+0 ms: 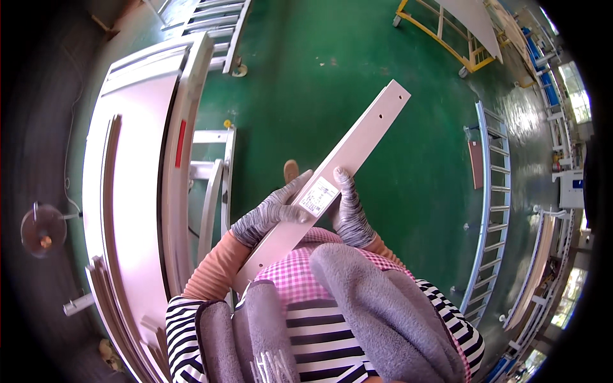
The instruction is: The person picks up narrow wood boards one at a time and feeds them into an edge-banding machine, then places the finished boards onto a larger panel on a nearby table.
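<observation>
A long, narrow, pale board with small holes near its ends slants across in front of my body, its far end up to the right. A second edge shows along its left side; whether that is another board I cannot tell. My left hand, in a grey striped glove, grips the left edge, thumb on the face. My right hand, gloved alike, grips the right edge, its thumb pressed on the face. A white printed label sticks to the board between both thumbs.
To the left, large pale panels lie stacked, with narrow strips on them. A metal frame stands beside the stack. Roller conveyors stand at far left and right. A yellow wheeled cart is at far right.
</observation>
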`<action>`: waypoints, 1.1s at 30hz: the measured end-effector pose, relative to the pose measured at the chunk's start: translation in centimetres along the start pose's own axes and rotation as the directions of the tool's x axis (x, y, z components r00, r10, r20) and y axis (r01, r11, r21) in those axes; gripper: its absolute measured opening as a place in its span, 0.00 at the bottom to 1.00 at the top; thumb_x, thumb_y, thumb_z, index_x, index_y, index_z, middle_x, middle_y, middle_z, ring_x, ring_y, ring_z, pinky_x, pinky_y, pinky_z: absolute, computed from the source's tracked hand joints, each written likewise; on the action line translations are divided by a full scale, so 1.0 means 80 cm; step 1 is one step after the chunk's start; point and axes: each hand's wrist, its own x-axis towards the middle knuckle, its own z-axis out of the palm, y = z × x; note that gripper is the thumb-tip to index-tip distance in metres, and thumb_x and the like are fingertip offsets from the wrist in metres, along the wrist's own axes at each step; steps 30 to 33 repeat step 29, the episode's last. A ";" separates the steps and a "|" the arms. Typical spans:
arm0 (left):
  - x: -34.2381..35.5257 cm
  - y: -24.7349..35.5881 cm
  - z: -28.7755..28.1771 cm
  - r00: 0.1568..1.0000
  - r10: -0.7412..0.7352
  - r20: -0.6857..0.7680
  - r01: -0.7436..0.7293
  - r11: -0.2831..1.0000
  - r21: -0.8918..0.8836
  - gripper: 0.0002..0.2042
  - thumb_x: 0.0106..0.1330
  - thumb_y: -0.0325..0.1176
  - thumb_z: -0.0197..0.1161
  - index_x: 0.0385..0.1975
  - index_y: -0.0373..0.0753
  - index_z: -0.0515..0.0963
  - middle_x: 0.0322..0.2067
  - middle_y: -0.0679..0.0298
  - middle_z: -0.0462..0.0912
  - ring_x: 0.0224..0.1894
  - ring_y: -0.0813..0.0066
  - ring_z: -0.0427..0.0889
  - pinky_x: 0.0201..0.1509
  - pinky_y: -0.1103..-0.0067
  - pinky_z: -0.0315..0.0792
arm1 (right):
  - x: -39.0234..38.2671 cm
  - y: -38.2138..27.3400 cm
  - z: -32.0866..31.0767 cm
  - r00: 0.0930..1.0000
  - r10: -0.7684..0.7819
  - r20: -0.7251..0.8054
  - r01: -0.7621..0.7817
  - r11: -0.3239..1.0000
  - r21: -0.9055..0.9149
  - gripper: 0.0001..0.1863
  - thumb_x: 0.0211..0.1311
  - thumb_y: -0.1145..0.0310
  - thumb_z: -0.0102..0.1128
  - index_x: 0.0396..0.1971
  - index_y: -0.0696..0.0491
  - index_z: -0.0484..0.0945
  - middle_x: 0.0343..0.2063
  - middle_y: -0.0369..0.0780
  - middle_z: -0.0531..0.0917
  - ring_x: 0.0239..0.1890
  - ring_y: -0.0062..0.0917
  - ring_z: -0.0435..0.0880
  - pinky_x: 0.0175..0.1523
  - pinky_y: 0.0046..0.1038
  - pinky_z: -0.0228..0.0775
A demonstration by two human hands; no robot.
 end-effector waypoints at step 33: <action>0.883 0.526 -0.364 0.986 0.150 0.068 -0.157 0.982 0.108 0.56 0.51 0.56 0.73 0.71 0.31 0.46 0.67 0.48 0.60 0.70 0.57 0.58 0.74 0.71 0.47 | 0.959 -0.537 0.028 0.991 -0.018 0.131 0.024 0.999 -0.046 0.38 0.59 0.42 0.60 0.59 0.53 0.59 0.47 0.47 0.74 0.46 0.27 0.78 0.51 0.30 0.74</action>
